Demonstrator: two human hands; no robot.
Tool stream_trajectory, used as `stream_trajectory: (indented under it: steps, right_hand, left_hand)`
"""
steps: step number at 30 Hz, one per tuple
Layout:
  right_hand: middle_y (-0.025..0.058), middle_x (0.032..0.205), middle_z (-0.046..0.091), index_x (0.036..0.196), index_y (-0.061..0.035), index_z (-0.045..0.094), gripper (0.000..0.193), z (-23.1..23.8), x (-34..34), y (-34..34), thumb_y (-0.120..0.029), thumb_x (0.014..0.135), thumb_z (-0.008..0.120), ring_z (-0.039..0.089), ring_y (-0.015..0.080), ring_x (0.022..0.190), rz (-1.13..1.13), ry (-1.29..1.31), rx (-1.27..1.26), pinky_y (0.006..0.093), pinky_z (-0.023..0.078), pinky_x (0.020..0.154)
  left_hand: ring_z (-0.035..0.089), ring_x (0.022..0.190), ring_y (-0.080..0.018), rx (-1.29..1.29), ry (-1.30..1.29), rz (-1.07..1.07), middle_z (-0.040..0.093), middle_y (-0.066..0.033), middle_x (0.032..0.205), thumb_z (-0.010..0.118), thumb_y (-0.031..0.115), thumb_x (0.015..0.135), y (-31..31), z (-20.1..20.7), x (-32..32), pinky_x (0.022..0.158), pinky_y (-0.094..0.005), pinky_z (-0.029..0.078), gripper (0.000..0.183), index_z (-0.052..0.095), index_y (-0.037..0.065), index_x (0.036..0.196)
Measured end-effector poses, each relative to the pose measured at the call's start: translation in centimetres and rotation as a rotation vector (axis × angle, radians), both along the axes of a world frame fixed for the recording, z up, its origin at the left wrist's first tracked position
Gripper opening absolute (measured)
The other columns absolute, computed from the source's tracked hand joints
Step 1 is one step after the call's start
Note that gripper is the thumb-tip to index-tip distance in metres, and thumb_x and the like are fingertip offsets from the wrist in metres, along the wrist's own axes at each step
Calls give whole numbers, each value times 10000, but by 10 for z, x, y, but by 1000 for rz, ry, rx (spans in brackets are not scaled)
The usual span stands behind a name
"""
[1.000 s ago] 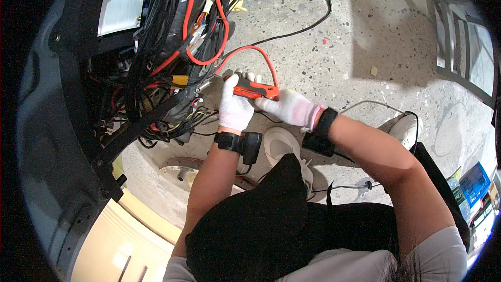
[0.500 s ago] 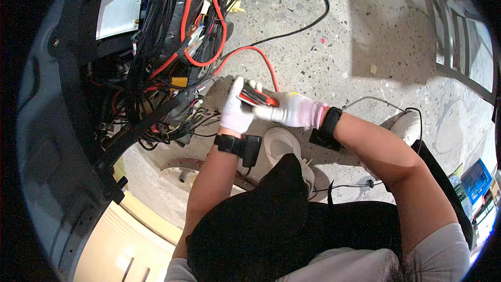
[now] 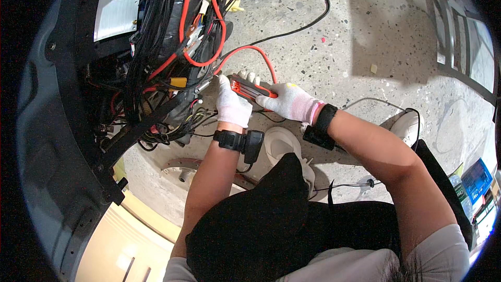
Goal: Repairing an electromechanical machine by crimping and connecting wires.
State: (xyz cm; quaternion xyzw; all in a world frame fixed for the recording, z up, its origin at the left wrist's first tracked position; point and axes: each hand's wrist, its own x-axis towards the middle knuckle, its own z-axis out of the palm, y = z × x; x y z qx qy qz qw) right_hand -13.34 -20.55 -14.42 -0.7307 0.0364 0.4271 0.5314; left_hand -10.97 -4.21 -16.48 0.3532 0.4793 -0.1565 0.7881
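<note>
The tool (image 3: 254, 89) is between the two gloved hands, over the floor (image 3: 355, 94) and just right of the cable bundle (image 3: 156, 57). From my end, the change over the last second is in how it is turned: earlier I had a broad red-and-dark side facing me, then a blur with a thin pale piece at its left, and now a slotted face is up. I read that as the work being all in the hands at this moment, with the tool being turned over rather than applied to any wire. It looks long and narrow, with dark outer sides, red-orange ends and silvery bars lying along the slots; which bar, if any, stands out I can't tell. I see the left hand (image 3: 235, 102) with its fingers curled around the tool's left end, thumb on the near left side and fingertips at the far edge. The right hand (image 3: 292, 102) has its fingers closed on the other end, hiding part of it. The tool slants slightly down toward the right. A red cable (image 3: 257, 48) arches just beyond it and drops out of my sight behind the right hand, while a black cable (image 3: 289, 34) lies farther out, well apart.
</note>
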Motion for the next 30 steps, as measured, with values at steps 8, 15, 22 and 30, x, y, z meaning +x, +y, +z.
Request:
stream_trajectory:
  steps: [8,15,22,30]
  right_hand:
    - [242,834,628,1001,-11,614,545,-6,-2,3,-507,779,573,615,370,833,2,44,-24,403,472,753]
    - [237,839,632,938,6,633,570,-9,-2,4,-536,777,563,623,349,829,-24,77,-13,397,474,749]
    - [118,642,569,742,-55,630,650,-31,1,-2,-657,819,398,558,241,586,-216,378,137,377,431,542]
    - [-37,495,379,803,-154,625,658,-27,3,-14,-725,819,298,320,76,396,-112,760,453,242,253,374]
  left_hand:
    - [580,866,-273,59,-10,-29,572,-156,922,314,526,929,-1,-2,-2,878,-448,475,550,493,6,943]
    - [578,855,-270,134,2,-21,575,-126,908,327,479,943,-1,-7,-2,871,-444,476,501,507,12,969]
    - [584,850,-283,199,-30,-39,587,-160,941,306,455,955,2,-21,2,852,-450,476,490,505,8,977]
    - [575,864,-285,125,-72,-25,576,-158,938,274,482,952,-3,-16,2,849,-460,468,526,495,5,974]
